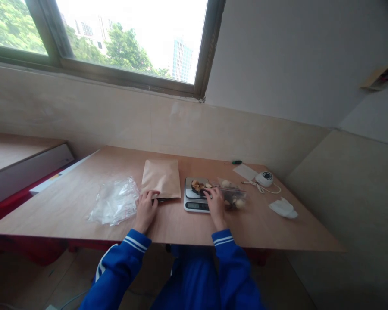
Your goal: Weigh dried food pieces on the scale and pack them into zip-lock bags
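Note:
My left hand (145,209) rests loosely at the near edge of a brown kraft paper bag (161,176), fingertips on the paper and fingers a little apart. To its left lies a heap of clear plastic bags (114,202). My right hand (216,204) reaches over a white kitchen scale (196,206) with a small display, its fingertips closed on brown pieces that look like dried mushrooms (198,187) on the scale's plate. Partly behind that hand, a clear zip bag (239,200) holds more dark and pale pieces.
Toward the right of the wooden table (181,230) are a white dome camera (264,178) with its cable, a white sheet (245,172), a green-handled screwdriver (236,162) and a crumpled white plastic piece (283,208). A wall and window (132,38) stand behind.

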